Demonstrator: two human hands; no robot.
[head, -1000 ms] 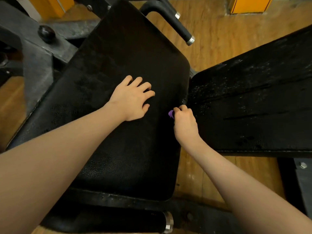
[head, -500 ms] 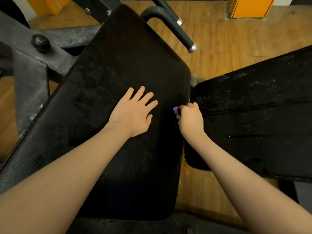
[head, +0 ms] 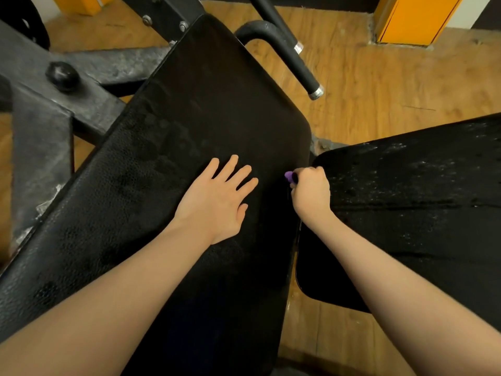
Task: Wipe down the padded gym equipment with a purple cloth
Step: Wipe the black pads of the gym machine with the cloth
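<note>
A large black padded seat (head: pixel 173 164) slopes across the middle of the head view. My left hand (head: pixel 217 199) lies flat on it with fingers spread. A second black pad (head: pixel 406 213) sits to the right, speckled with pale smears. My right hand (head: pixel 310 194) is curled in a fist at the narrow gap between the two pads, gripping a purple cloth (head: pixel 290 177). Only a small purple tip shows beside the knuckles; the remainder of the cloth is hidden in the fist.
A black handle bar with a metal end cap (head: pixel 303 69) juts out past the top right of the left pad. Grey metal frame with a black knob (head: pixel 62 76) stands at the left. Wooden floor (head: pixel 379 90) lies beyond, with an orange panel (head: pixel 412 20) at top right.
My right hand with the cloth has slid up along the gap between the pads. My left hand's fingers have straightened. The view has shifted, so the pads appear lower in frame.
</note>
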